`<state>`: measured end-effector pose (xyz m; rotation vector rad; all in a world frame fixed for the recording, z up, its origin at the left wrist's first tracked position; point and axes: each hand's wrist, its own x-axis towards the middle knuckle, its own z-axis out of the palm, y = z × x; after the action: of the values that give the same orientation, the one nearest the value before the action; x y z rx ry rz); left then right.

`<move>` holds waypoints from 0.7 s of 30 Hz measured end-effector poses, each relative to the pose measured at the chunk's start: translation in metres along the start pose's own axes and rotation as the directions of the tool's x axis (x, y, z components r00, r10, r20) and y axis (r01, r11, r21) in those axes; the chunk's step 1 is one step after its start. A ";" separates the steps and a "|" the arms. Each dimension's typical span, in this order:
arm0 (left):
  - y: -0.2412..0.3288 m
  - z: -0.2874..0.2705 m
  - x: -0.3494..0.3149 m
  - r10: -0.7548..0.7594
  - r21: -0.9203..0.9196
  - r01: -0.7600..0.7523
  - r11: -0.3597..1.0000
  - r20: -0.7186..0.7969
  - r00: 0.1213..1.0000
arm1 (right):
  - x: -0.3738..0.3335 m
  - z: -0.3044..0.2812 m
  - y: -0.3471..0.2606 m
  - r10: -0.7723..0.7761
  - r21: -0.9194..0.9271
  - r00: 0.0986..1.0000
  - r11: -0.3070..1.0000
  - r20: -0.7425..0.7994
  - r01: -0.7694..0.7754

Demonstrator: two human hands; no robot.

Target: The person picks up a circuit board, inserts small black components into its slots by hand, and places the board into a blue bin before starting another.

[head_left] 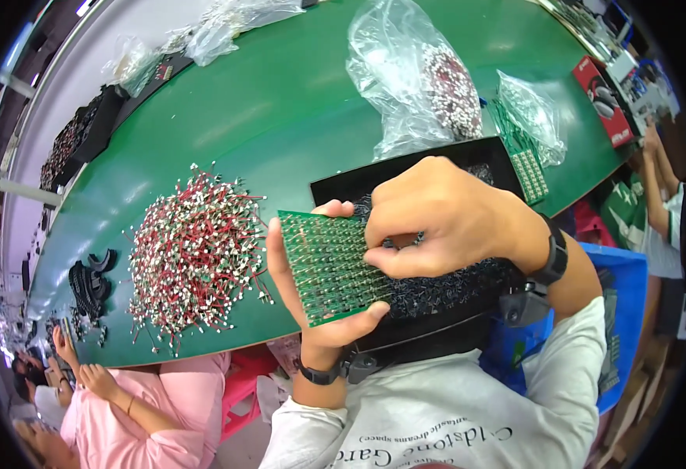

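My left hand (325,332) grips a green circuit board panel (327,270) by its edges, tilted up in front of me. Rows of small components cover the panel's face. At its right side my right hand (440,215) is closed in a pinch, thumb against the fingers, close to the board. A bit of something dark shows at those fingers, too small to name. Below both hands lies a black tray (339,186) full of small black parts (444,297); my right hand and wrist hide some of it.
Left of the tray, red-wired white connectors (194,262) lie heaped on the green table (265,102). Beyond are a clear plastic bag (390,78) and more green boards (529,176). A blue bin (630,313) stands at my right. A person in pink (151,414) sits at the left.
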<state>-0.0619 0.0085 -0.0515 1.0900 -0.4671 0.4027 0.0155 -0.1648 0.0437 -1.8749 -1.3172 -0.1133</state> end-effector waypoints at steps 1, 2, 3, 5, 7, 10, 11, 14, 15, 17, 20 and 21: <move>0.000 0.001 0.000 -0.007 0.002 0.007 1.000 -0.028 1.000 | -0.002 0.002 -0.001 -0.031 -0.102 0.999 0.994 0.008 0.031; 0.003 0.003 -0.003 -0.065 0.003 0.066 0.998 -0.072 0.995 | -0.003 0.006 -0.001 -0.020 -0.101 1.000 0.995 -0.002 0.020; 0.004 0.004 -0.004 -0.076 0.003 0.077 0.997 -0.063 0.995 | -0.003 0.010 -0.001 -0.049 -0.008 0.997 0.999 -0.052 0.049; 0.004 0.006 -0.002 -0.094 0.036 0.100 0.994 -0.124 0.988 | -0.006 0.015 -0.001 -0.069 0.075 0.991 0.994 -0.111 0.078; 0.002 0.007 -0.003 -0.096 0.038 0.101 0.994 -0.127 0.987 | -0.008 0.020 -0.004 -0.138 0.153 0.981 0.976 -0.135 0.158; 0.003 0.013 -0.001 -0.073 0.050 0.081 0.995 -0.146 0.987 | -0.011 0.021 -0.006 -0.168 0.124 0.975 0.975 -0.143 0.186; 0.002 0.012 -0.001 -0.072 0.052 0.081 0.995 -0.147 0.987 | -0.012 0.021 -0.007 -0.186 0.083 0.973 0.976 -0.138 0.199; -0.003 0.006 -0.001 -0.031 0.065 0.037 0.997 -0.104 0.994 | -0.013 0.023 -0.008 -0.172 0.108 0.980 0.977 -0.103 0.183; -0.005 0.003 -0.001 -0.008 0.048 0.011 0.999 -0.066 0.998 | -0.014 0.024 -0.008 -0.173 0.107 0.979 0.977 -0.105 0.184; -0.005 0.000 -0.001 0.013 0.031 -0.013 0.999 -0.026 1.000 | -0.014 0.026 -0.006 -0.193 0.111 0.972 0.972 -0.131 0.208; -0.004 -0.002 0.000 0.031 0.112 -0.033 0.993 0.020 0.999 | -0.013 0.022 -0.009 -0.172 0.076 0.978 0.980 -0.121 0.182; -0.004 -0.002 0.000 0.036 0.133 -0.039 0.990 0.021 0.999 | -0.013 0.021 -0.011 -0.173 0.077 0.978 0.980 -0.120 0.183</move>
<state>-0.0599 0.0085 -0.0551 1.2169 -0.4833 0.4626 -0.0068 -0.1589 0.0294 -1.6507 -1.3874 -0.2463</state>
